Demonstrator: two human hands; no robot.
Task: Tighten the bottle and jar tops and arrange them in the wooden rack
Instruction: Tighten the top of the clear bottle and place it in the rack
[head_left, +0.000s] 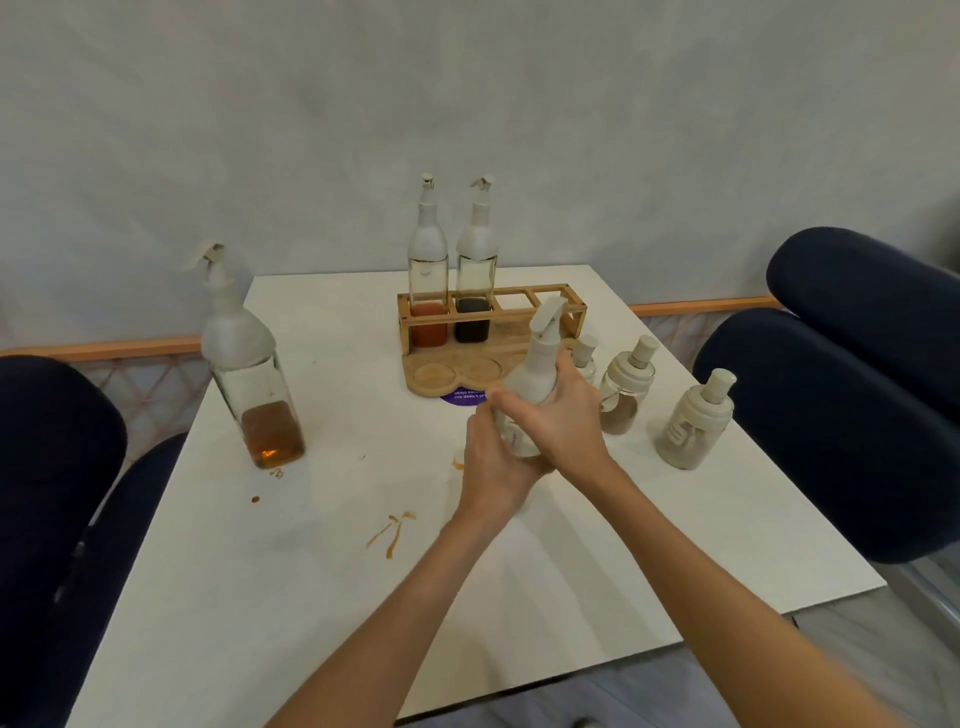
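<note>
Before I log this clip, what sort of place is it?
Probably a cafe or canteen seating area, though an office break room is possible. A white table stands against a plain wall, flanked by dark blue padded chairs, and carries a wooden rack of condiment bottles plus sauce stains.

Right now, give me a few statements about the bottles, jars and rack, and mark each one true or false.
1. Two bottles stand in the rack. True: the red bottle and the dark bottle fill its two leftmost slots.
2. Both hands hold one bottle. True: the left hand and right hand grip the white bottle.
3. The amber bottle is lying on its side. False: it stands upright on the table, left of the rack.
4. The jars sit in the rack's round recesses. False: the three jars stand on the table right of the rack.
5. The table is spotless. False: brown drips mark it.
</note>
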